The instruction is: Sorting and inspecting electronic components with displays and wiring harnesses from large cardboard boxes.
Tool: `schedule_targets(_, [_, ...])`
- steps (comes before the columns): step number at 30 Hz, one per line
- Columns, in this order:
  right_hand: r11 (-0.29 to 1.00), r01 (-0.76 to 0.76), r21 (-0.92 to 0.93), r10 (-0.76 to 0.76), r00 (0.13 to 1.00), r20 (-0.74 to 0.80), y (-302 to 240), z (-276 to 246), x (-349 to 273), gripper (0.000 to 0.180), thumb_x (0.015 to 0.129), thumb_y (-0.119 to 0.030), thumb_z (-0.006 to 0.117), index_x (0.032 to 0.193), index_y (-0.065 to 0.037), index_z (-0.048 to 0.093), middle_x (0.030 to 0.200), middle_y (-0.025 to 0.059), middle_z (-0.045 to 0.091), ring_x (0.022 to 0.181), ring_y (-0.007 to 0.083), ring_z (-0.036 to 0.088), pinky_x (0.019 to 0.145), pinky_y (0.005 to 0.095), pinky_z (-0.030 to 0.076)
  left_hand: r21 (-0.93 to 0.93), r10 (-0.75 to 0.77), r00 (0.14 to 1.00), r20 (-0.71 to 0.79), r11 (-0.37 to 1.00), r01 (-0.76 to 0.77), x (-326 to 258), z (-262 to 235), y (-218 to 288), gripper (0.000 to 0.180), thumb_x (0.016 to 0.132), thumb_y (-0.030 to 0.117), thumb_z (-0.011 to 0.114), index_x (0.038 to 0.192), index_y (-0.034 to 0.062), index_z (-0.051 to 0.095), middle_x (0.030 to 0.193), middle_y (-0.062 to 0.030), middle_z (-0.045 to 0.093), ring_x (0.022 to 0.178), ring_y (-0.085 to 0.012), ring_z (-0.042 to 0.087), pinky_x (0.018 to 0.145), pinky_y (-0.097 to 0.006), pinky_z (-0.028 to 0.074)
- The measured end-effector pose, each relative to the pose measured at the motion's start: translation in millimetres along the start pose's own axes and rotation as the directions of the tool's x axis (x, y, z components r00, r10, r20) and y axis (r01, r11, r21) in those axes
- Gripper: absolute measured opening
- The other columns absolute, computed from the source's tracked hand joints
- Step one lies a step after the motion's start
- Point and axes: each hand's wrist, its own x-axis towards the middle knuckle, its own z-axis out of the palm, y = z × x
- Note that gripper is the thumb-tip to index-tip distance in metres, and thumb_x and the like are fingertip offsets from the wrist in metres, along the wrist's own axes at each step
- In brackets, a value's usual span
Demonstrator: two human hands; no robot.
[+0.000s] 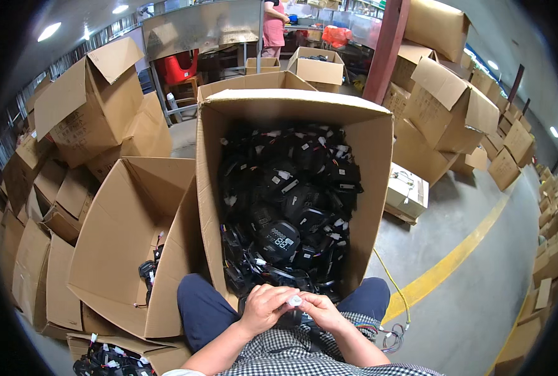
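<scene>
Over the near edge of a large carton, my left hand (pixel 265 308) and my right hand (pixel 323 311) meet, fingers closed around a small white plastic connector (pixel 294 301). Something dark lies under the hands, mostly hidden. In front of them the open carton (pixel 370 144) is piled with black display units (pixel 278 241), their thin wires ending in white plugs. One unit near the middle shows lit-looking white digits on its round face. Coloured wires (pixel 392 338) hang beside my right forearm. I cannot tell whether they join the connector.
At left, another open carton (pixel 113 250) holds a few black units. More wired units (pixel 113 360) lie in a low box at lower left. Stacked cartons (pixel 448 103) stand right, by a red post (pixel 385 53). A yellow cable (pixel 392 282) runs along the floor. A person (pixel 274 28) stands far back.
</scene>
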Motion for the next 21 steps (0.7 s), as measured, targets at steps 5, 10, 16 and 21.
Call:
schedule_targets(5, [0.974, 0.143, -0.179, -0.179, 0.961, -0.210, 7.9, 6.6, -8.5, 0.026, 0.098, -0.018, 0.053, 0.105, 0.003, 0.067, 0.113, 0.0107, 0.065, 0.100, 0.0173, 0.062, 0.088, 0.0302, 0.048, -0.343, -0.371, 0.928, 0.034, 0.868, 0.360, -13.7, 14.5, -8.4, 0.011, 0.090, 0.007, 0.063, 0.100, 0.0051, 0.065, 0.098, -0.0062, 0.069, 0.086, -0.0172, 0.064, 0.084, -0.032, 0.047])
schedule_targets(10, [0.961, 0.078, -0.265, -0.173, 0.918, -0.356, 6.3, -1.2, -0.4, 0.023, 0.098, -0.013, 0.052, 0.104, 0.003, 0.067, 0.130, 0.0135, 0.056, 0.116, 0.0222, 0.055, 0.098, 0.0343, 0.042, -0.756, -0.584, 0.793, -0.174, 0.595, 0.272, 8.2, 6.1, -11.1, 0.017, 0.100, 0.016, 0.052, 0.111, 0.0041, 0.056, 0.093, -0.0054, 0.066, 0.087, -0.0098, 0.060, 0.084, -0.025, 0.046])
schedule_targets(16, [1.000, -0.002, 0.014, 0.004, 0.994, -0.112, 41.7, 48.6, 35.7, 0.025, 0.093, -0.011, 0.056, 0.114, 0.000, 0.061, 0.133, 0.0158, 0.051, 0.124, 0.0239, 0.048, 0.101, 0.0346, 0.041, -0.104, 0.067, 0.995, -0.072, 0.992, -0.074, 65.0, -7.9, 15.9, 0.026, 0.083, 0.022, 0.069, 0.106, 0.0104, 0.064, 0.077, -0.0016, 0.061, 0.073, -0.0198, 0.056, 0.073, -0.034, 0.042])
schedule_targets(21, [0.886, -0.200, -0.418, 0.297, 0.938, 0.179, 82.3, 32.3, 28.4, 0.022, 0.092, -0.015, 0.056, 0.105, 0.000, 0.065, 0.099, 0.0157, 0.068, 0.098, 0.0225, 0.063, 0.086, 0.0364, 0.048, 0.241, -0.134, 0.823, 0.553, 0.971, -0.004, 25.0, 22.0, -25.4, 0.026, 0.092, 0.035, 0.057, 0.106, 0.0148, 0.066, 0.079, -0.0042, 0.065, 0.078, -0.0246, 0.059, 0.075, -0.038, 0.042])
